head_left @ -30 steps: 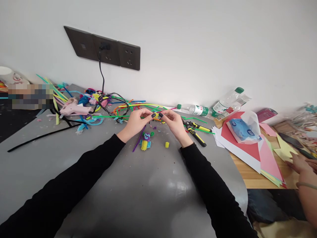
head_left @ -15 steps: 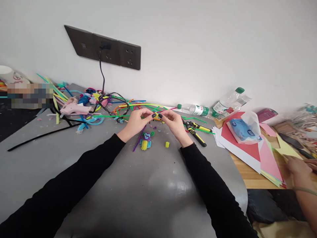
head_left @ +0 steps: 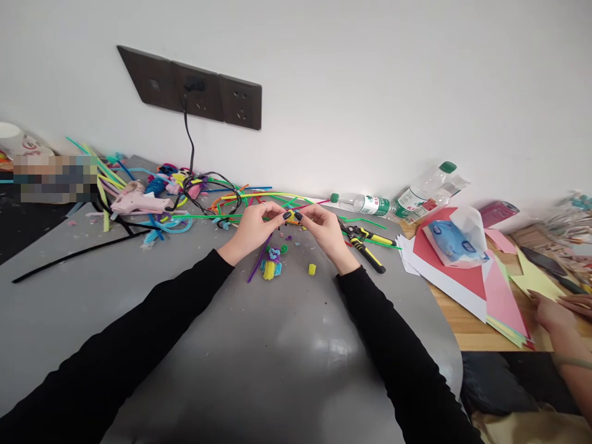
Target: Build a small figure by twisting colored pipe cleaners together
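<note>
My left hand [head_left: 253, 228] and my right hand [head_left: 326, 231] meet over the grey table [head_left: 194, 345], fingertips pinched together on a small yellow and orange pipe-cleaner piece [head_left: 291, 217]. A purple pipe cleaner [head_left: 258, 262] trails down from my left hand toward the table. Just below the hands lie a small yellow, blue and purple twisted bundle [head_left: 271, 265] and a short yellow bit [head_left: 312, 269]. Both arms wear black sleeves.
Loose coloured pipe cleaners [head_left: 240, 200], a pink glue gun [head_left: 136, 202] and a black cable [head_left: 203, 185] lie at the back. Yellow-handled pliers [head_left: 365, 243] sit right of my hands. Bottles [head_left: 363, 203], coloured paper [head_left: 462, 271] and another person's hand [head_left: 552, 311] are at the right.
My hands stay pinched on the small piece, almost unmoved. The other person's hand at the right has shifted slightly lower and leftward on the paper.
</note>
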`<action>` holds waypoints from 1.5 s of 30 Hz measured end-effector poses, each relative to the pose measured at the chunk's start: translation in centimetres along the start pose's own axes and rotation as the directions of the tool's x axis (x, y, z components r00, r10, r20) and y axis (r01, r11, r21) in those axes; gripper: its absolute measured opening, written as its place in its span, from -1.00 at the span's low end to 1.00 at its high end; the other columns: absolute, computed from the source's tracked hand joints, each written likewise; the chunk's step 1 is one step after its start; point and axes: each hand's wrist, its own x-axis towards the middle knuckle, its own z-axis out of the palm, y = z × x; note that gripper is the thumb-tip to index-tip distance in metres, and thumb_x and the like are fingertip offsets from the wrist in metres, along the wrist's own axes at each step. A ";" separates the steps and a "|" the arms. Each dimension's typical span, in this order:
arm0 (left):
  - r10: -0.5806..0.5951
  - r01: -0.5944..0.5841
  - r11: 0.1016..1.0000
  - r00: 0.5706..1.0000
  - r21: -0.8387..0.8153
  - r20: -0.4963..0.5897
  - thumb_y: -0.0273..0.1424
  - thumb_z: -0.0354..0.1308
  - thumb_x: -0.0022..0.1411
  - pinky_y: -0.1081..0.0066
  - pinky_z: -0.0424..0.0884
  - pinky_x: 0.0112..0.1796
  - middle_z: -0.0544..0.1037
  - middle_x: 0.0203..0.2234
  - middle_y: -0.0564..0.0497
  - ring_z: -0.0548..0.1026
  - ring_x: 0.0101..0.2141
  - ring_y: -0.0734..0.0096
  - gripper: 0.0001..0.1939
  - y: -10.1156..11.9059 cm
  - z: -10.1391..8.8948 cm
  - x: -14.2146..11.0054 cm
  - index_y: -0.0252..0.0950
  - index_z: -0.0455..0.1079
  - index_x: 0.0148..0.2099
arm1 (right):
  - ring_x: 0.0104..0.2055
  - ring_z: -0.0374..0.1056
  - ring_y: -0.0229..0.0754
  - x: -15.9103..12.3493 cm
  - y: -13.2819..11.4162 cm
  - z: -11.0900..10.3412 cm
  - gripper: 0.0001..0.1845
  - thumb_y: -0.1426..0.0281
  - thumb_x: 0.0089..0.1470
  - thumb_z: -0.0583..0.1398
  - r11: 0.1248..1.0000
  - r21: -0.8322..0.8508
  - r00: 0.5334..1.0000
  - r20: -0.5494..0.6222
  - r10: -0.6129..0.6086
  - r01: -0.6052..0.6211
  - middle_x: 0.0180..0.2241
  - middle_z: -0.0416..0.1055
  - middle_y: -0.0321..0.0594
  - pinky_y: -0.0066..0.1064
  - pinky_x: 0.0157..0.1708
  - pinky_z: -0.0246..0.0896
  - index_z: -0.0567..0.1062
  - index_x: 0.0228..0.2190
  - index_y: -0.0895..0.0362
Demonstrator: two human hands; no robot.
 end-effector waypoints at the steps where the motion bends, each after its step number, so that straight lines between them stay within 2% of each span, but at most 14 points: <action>1: 0.003 -0.003 1.000 1.000 0.002 0.002 0.01 0.29 0.18 0.39 0.52 -0.46 0.66 -0.38 -0.10 0.56 -0.43 0.31 -0.56 0.0 0.0 0.0 -0.31 0.53 -0.28 | -0.34 0.40 -0.22 0.0 0.0 0.0 -0.56 -0.01 -0.05 0.42 1.000 0.000 1.000 0.002 -0.001 0.001 -0.34 0.51 -0.23 -0.32 -0.26 0.37 0.55 -0.37 0.09; 11: 0.011 -0.012 0.999 1.000 0.034 0.017 0.02 0.26 0.21 0.37 0.53 -0.43 0.66 -0.37 -0.11 0.57 -0.40 0.27 -0.56 0.0 -0.1 0.0 -0.31 0.54 -0.27 | -0.33 0.39 -0.21 0.2 0.3 0.0 -0.48 -0.11 -0.08 0.41 0.999 -0.032 1.000 0.002 -0.006 0.006 -0.35 0.51 -0.23 -0.34 -0.29 0.36 0.54 -0.38 0.09; 16: 0.004 -0.004 1.000 1.000 0.022 0.002 -0.04 0.28 0.20 0.38 0.52 -0.45 0.66 -0.39 -0.10 0.57 -0.41 0.28 -0.61 0.0 0.0 0.0 -0.31 0.54 -0.28 | -0.34 0.40 -0.20 0.2 0.4 0.1 -0.48 -0.11 -0.09 0.42 1.000 -0.018 1.000 0.001 -0.012 0.012 -0.35 0.50 -0.22 -0.31 -0.27 0.37 0.54 -0.39 0.08; 24: -0.004 0.004 1.000 1.000 -0.008 -0.002 -0.01 0.30 0.17 0.36 0.51 -0.44 0.65 -0.38 -0.11 0.56 -0.43 0.28 -0.59 -0.2 0.0 0.1 -0.31 0.53 -0.29 | -0.32 0.41 -0.19 0.1 0.1 -0.1 -0.51 -0.07 -0.07 0.41 1.000 -0.024 1.000 -0.011 0.008 -0.009 -0.33 0.54 -0.22 -0.32 -0.28 0.37 0.56 -0.36 0.08; 29: -0.099 0.092 0.988 0.993 -0.128 -0.056 0.03 0.38 0.09 0.40 0.39 -0.51 0.62 -0.44 -0.07 0.50 -0.51 0.35 -0.53 -0.4 -0.3 0.4 -0.31 0.55 -0.27 | -0.27 0.43 -0.16 0.2 0.3 -0.2 -0.56 -0.01 -0.01 0.39 1.000 -0.019 0.998 -0.067 0.005 -0.006 -0.22 0.57 -0.19 -0.30 -0.25 0.37 0.59 -0.24 0.07; 33: -0.195 0.160 0.946 0.975 -0.281 -0.103 0.01 0.47 -0.05 0.44 0.25 -0.58 0.54 -0.53 0.00 0.38 -0.57 0.44 -0.52 -0.3 -0.2 0.5 -0.29 0.57 -0.28 | -0.34 0.40 -0.22 0.1 0.6 0.3 -0.57 0.00 0.03 0.36 0.997 -0.073 0.999 -0.043 -0.008 0.004 -0.26 0.56 -0.20 -0.34 -0.29 0.34 0.57 -0.27 0.10; 36: -0.218 0.174 0.924 0.971 -0.340 -0.094 -0.01 0.49 -0.08 0.46 0.22 -0.57 0.51 -0.54 0.03 0.35 -0.57 0.48 -0.53 0.0 0.0 0.4 -0.29 0.57 -0.30 | -0.31 0.42 -0.22 -0.1 0.9 0.8 -0.58 0.01 0.05 0.34 0.996 -0.089 0.999 -0.019 -0.027 0.025 -0.25 0.56 -0.20 -0.34 -0.24 0.34 0.57 -0.25 0.11; 41: -0.192 0.164 0.937 0.979 -0.308 -0.063 0.00 0.49 -0.06 0.46 0.24 -0.55 0.51 -0.51 0.03 0.36 -0.56 0.49 -0.53 0.7 0.2 0.1 -0.29 0.56 -0.30 | -0.31 0.40 -0.22 -0.1 0.9 1.2 -0.60 0.02 0.07 0.33 0.998 -0.014 0.998 -0.011 -0.057 0.057 -0.28 0.53 -0.22 -0.34 -0.24 0.32 0.54 -0.28 0.10; 45: -0.183 0.171 0.956 0.983 -0.237 -0.030 0.00 0.47 -0.02 0.45 0.26 -0.56 0.51 -0.51 0.03 0.39 -0.57 0.46 -0.51 0.8 0.1 0.1 -0.31 0.54 -0.26 | -0.33 0.38 -0.23 -0.1 0.7 0.9 -0.57 -0.01 0.07 0.33 0.997 -0.035 0.998 -0.019 -0.062 0.061 -0.33 0.50 -0.25 -0.35 -0.25 0.32 0.52 -0.30 0.10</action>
